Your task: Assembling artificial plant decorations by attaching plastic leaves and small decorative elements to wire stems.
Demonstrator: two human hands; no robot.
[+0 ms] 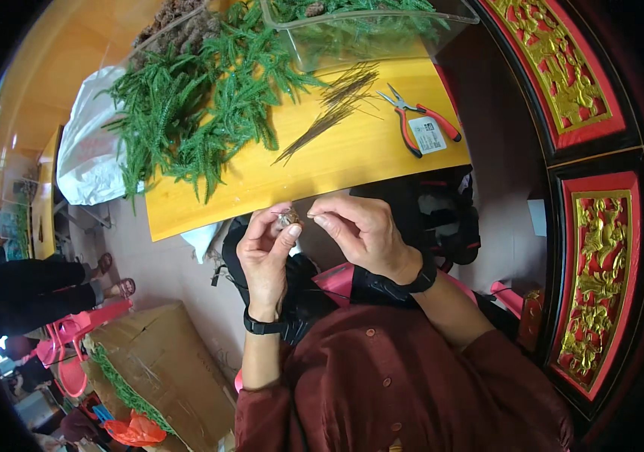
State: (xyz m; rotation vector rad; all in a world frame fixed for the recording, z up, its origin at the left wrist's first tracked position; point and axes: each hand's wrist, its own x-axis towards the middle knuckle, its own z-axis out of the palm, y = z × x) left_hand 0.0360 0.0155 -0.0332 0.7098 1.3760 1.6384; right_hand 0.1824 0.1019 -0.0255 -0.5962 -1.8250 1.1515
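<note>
My left hand point(265, 252) pinches a small brown pine cone point(289, 219) between thumb and fingers, just below the edge of the yellow table point(352, 162). My right hand point(363, 230) is beside it, its fingertips closed on a thin wire point(310, 216) that meets the cone. Both hands hover over my lap, in front of my dark red shirt. On the table lie a bundle of thin brown wires point(333, 105) and a heap of green artificial fir sprigs point(201, 105).
Red-handled pliers point(420, 120) lie on the table's right part. A clear plastic box point(360, 26) of greenery stands behind. A white bag point(92, 151) is at the left, a cardboard box point(164, 369) on the floor, and another person's legs point(43, 290) at far left.
</note>
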